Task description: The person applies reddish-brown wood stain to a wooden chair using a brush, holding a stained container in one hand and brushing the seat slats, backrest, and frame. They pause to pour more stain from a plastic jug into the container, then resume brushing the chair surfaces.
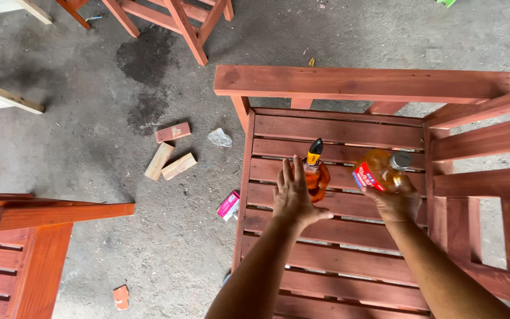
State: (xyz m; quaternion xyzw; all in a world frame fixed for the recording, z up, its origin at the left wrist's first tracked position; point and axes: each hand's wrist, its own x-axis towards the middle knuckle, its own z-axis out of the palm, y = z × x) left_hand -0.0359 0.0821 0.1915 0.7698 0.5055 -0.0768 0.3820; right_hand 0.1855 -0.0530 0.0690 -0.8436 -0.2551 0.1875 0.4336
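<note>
Squeeze bottle [316,172] under left hand [295,198]; right hand [395,204] grips amber bottle [380,170].

head view | looks steeply down (close) | slatted red bench [337,177], floor [119,88]

- Slatted seat [337,133] lies bare beyond the bottle [314,171] and the jar [382,170].
- Back rail [361,82] closes the far side; side rails [485,142] wall the right.
- 3 wood blocks [169,156] litter the floor [90,147] left.

left hand [293,195] open flat, right hand [395,202] gripping
</note>
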